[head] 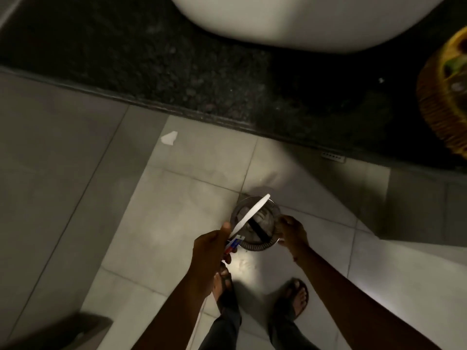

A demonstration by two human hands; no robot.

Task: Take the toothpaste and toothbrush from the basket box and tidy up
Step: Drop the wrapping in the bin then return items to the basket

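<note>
My left hand [211, 248] grips a white toothpaste tube [250, 214] by its red and blue end, and the tube slants up to the right over a clear round cup [265, 241]. My right hand [290, 232] holds the cup by its right side. Inside the cup lies a dark, stick-like thing [258, 229]; I cannot tell whether it is the toothbrush. The yellow wicker basket [439, 104] sits at the right edge on the dark counter [177, 72], and its contents are blurred.
A white basin [303, 18] stands on the counter at the top. Below the counter edge is a pale tiled floor with a white scrap [169, 138] on it. My sandalled feet [295, 299] are under the hands. A grey object [75, 329] sits bottom left.
</note>
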